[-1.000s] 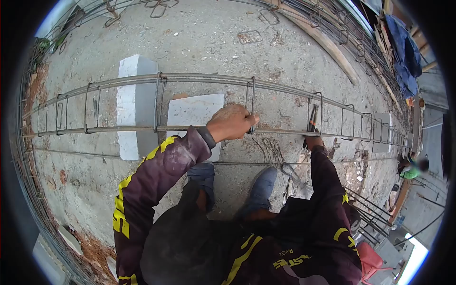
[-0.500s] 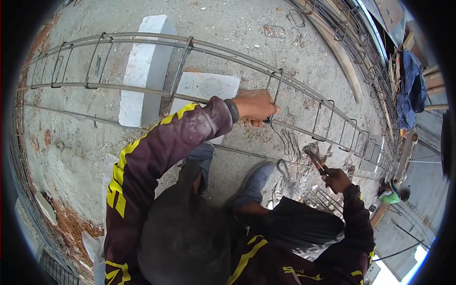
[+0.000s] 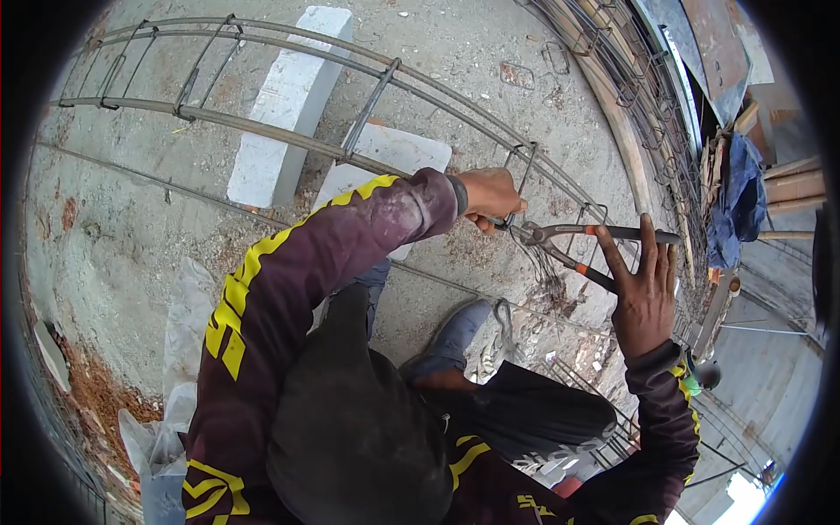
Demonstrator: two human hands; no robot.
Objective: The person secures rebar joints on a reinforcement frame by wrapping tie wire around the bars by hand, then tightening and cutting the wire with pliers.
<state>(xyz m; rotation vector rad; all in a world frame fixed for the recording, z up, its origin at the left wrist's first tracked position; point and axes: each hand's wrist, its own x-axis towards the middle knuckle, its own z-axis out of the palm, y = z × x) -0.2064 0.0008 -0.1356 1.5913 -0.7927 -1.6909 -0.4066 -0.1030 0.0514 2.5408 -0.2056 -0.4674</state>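
Note:
A long rebar cage (image 3: 289, 136) of bars and square stirrups curves across the view above the ground. My left hand (image 3: 490, 194) is closed at a corner of it, where a stirrup (image 3: 528, 171) meets the near bar; its fingers hide the exact grip point. My right hand (image 3: 646, 293) holds a pair of end-cutting pincers (image 3: 560, 234) with orange and black handles spread apart. Two of its fingers stretch over the handles. The pincers' jaws are at the same corner, right beside my left fingertips. Thin loose wires (image 3: 549, 273) show below the jaws.
Two pale blocks, one long (image 3: 289, 109) and one flat (image 3: 398, 144), lie under the cage. More rebar (image 3: 604, 52) and a timber plank (image 3: 617, 122) run along the upper right, near a blue tarp (image 3: 735, 197). A person (image 3: 703, 376) is in the distance at right.
My right hand has raised the pincers from low at the right up to my left hand, and their handles are now spread. My left hand stays at the same corner of the cage.

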